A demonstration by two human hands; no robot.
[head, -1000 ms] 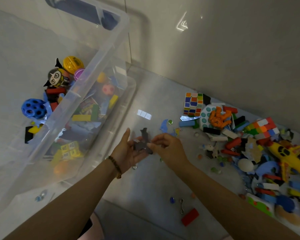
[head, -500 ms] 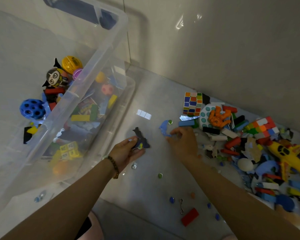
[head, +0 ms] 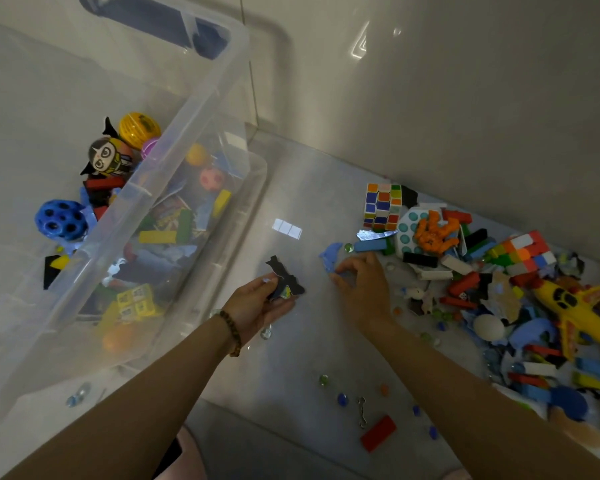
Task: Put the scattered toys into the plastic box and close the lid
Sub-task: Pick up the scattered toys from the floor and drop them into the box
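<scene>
Floor [head: 291,393]: grey, smooth, glossy. It shows one bright rectangular reflection [head: 287,229], divided into panes.

Wall [head: 465,98]: pale and glossy, meeting the floor along a diagonal line. A vertical joint [head: 253,81] runs down it, and a light glare [head: 359,46] lies near the top.

Brown beaded bracelet [head: 232,332]: encircles one wrist.

Pink fabric [head: 187,459]: at the bottom edge.
</scene>
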